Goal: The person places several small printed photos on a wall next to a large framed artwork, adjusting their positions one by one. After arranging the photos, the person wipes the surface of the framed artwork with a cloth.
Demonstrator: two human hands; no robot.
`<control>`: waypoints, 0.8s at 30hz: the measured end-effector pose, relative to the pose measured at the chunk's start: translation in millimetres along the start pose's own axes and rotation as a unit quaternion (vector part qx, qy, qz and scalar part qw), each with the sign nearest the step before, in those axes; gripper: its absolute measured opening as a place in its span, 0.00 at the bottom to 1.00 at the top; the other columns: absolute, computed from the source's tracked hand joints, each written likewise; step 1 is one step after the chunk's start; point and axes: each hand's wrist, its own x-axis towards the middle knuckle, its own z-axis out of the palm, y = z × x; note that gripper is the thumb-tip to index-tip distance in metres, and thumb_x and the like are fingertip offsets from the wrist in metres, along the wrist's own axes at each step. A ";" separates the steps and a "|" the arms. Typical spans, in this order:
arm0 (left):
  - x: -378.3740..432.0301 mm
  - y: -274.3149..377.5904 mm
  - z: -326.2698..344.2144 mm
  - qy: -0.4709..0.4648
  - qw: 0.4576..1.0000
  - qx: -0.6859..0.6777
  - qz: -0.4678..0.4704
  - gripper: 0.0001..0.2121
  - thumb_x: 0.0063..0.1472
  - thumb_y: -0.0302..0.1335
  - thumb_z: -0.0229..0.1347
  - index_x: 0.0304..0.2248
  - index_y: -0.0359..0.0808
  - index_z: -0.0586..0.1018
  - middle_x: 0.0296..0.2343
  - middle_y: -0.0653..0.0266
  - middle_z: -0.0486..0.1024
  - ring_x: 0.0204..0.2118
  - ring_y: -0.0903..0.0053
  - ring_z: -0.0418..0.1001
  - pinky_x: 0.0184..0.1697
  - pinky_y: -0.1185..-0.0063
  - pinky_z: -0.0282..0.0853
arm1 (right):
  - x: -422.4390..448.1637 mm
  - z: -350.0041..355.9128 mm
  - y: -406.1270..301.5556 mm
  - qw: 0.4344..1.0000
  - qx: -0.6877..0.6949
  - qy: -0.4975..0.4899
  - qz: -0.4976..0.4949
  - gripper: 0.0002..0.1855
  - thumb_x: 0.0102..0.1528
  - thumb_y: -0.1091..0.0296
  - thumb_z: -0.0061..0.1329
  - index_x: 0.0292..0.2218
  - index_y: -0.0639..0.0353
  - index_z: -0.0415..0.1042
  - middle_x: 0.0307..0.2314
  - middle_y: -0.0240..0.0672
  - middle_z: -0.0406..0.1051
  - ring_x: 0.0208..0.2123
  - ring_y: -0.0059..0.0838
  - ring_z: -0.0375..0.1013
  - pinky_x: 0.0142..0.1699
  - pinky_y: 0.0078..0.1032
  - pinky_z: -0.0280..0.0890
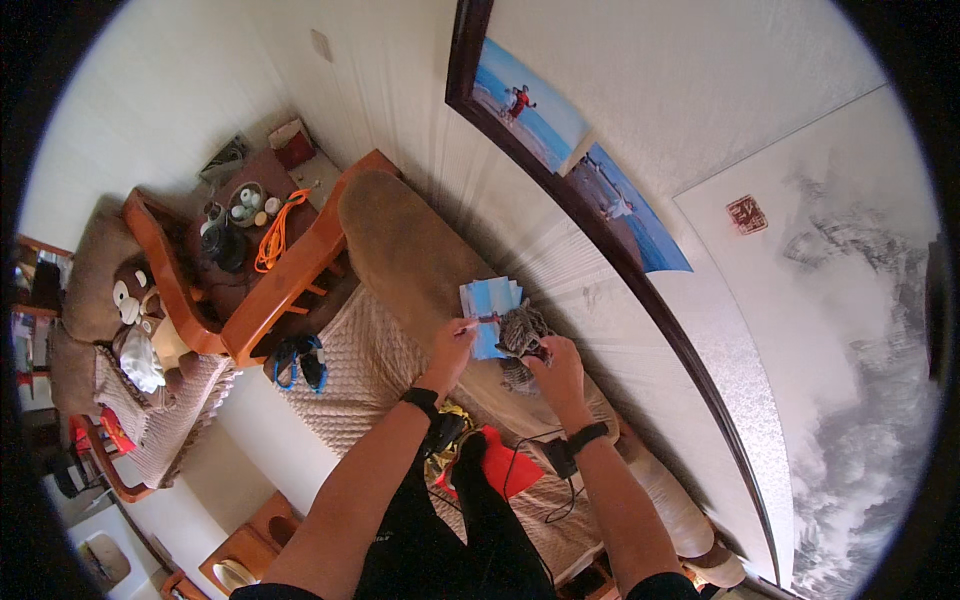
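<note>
Several photo prints (480, 296) with blue scenes are fanned out above the brown sofa backrest (420, 247). The fingertips of my left hand (452, 349) pinch the left edge of these prints. Beside them, overlapping their right side, is a crumpled grey-brown striped cloth (523, 330). My right hand (561, 371) grips the cloth's lower right side between thumb and fingers. Whether the prints rest on the backrest or are held up is hard to tell. Both wrists wear black bands.
A dark picture frame edge (600, 225) runs along the wall, with two beach photos (525, 109) on it. Below my hands, a red sheet (510, 465) and black cables lie on the sofa cover (345, 367). Orange cord (277, 232) lies on the side table (259, 176).
</note>
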 end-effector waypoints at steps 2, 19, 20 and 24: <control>2.8 -10.3 -2.8 0.031 0.999 0.027 0.018 0.14 0.67 0.27 0.54 0.50 0.33 0.75 0.47 0.61 0.74 0.49 0.74 0.70 0.52 0.76 0.66 | -7.9 -9.6 -7.3 1.000 -0.012 -0.002 -0.019 0.21 0.49 0.64 0.61 0.42 0.65 0.73 0.38 0.44 0.72 0.42 0.44 0.72 0.46 0.36 0.68; 5.5 238.7 63.2 0.125 0.918 0.067 0.369 0.04 0.64 0.23 0.55 0.37 0.31 0.76 0.32 0.62 0.78 0.34 0.77 0.77 0.37 0.76 0.72 | 129.7 -245.1 -251.6 0.967 -0.051 0.106 -0.226 0.07 0.58 0.71 0.50 0.38 0.64 0.75 0.30 0.46 0.76 0.30 0.44 0.77 0.38 0.34 0.71; 8.6 250.3 64.1 0.123 0.911 0.074 0.386 0.04 0.64 0.22 0.55 0.37 0.31 0.76 0.32 0.62 0.78 0.34 0.77 0.77 0.36 0.76 0.72 | 138.4 -249.0 -257.5 0.966 -0.071 0.095 -0.231 0.08 0.58 0.71 0.49 0.38 0.64 0.75 0.30 0.46 0.76 0.31 0.47 0.77 0.39 0.36 0.71; 16.5 281.4 60.5 0.163 0.855 0.159 0.465 0.04 0.59 0.20 0.59 0.34 0.33 0.77 0.32 0.58 0.76 0.31 0.70 0.77 0.35 0.74 0.72 | 151.0 -256.5 -262.2 0.954 -0.153 0.061 -0.252 0.08 0.57 0.71 0.51 0.39 0.64 0.75 0.29 0.45 0.77 0.28 0.40 0.78 0.35 0.32 0.71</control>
